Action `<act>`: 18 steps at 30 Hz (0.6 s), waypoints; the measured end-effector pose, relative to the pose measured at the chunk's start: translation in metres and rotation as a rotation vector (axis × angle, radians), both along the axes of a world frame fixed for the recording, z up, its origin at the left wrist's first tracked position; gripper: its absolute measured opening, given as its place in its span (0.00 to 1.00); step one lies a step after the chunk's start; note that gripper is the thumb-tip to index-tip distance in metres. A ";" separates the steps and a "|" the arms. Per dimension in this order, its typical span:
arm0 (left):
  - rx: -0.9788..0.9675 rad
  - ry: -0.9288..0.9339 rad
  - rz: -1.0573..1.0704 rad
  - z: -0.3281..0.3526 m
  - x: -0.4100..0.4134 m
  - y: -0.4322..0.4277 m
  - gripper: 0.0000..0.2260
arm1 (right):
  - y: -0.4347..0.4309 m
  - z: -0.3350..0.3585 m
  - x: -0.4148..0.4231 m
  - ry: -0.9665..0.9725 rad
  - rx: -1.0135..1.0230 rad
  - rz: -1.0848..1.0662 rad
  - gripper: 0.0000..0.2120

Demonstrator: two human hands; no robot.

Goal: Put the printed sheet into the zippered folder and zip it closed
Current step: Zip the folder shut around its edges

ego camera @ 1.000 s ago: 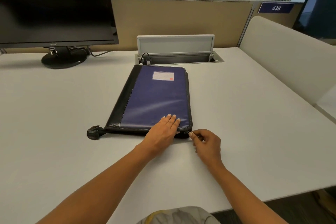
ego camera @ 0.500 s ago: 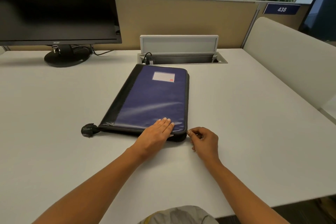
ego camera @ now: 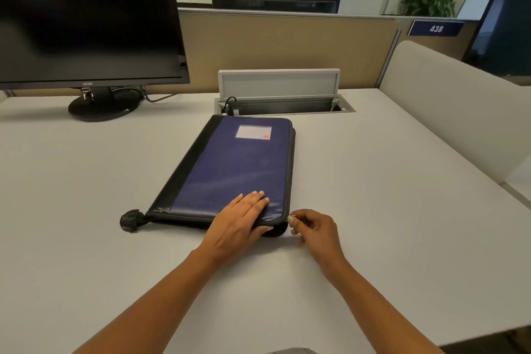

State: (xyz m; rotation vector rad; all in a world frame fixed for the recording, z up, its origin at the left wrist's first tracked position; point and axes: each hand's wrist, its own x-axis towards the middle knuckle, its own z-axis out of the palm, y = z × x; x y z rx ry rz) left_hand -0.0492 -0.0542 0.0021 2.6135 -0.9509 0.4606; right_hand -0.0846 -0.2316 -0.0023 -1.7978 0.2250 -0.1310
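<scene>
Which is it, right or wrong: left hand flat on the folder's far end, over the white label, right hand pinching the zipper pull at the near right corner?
Wrong on one point: the head view shows the left hand flat on the near end of the zippered folder, well short of the white label. The right hand does pinch the zipper pull at the near right corner.

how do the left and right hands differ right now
The left hand lies flat, fingers straight, on the folder; the right hand is curled, pinching the zipper pull. The left hand rests on top; the right hand sits beside the corner. Both are at its near end.
</scene>
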 end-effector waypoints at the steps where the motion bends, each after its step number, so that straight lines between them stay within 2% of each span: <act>1: -0.015 -0.006 0.010 0.002 0.001 0.000 0.19 | 0.001 0.007 0.001 -0.014 0.028 -0.002 0.06; 4: -0.094 -0.038 0.032 0.016 0.003 -0.002 0.28 | 0.008 0.034 0.006 -0.104 0.101 -0.009 0.08; 7: -0.271 -0.117 0.098 0.032 0.009 -0.004 0.27 | 0.021 0.066 0.014 -0.263 0.032 0.006 0.10; 9: -0.426 -0.151 0.119 0.042 0.012 -0.003 0.25 | 0.032 0.088 0.019 -0.403 -0.084 0.024 0.09; 12: -0.730 -0.131 0.115 0.058 0.012 0.000 0.21 | 0.050 0.114 0.024 -0.624 -0.331 0.057 0.03; 15: -0.999 -0.139 0.205 0.073 0.013 0.001 0.14 | 0.073 0.129 0.022 -0.855 -0.618 0.027 0.04; 18: -1.202 -0.124 0.286 0.086 0.014 0.002 0.14 | 0.092 0.136 0.021 -1.072 -0.770 -0.003 0.06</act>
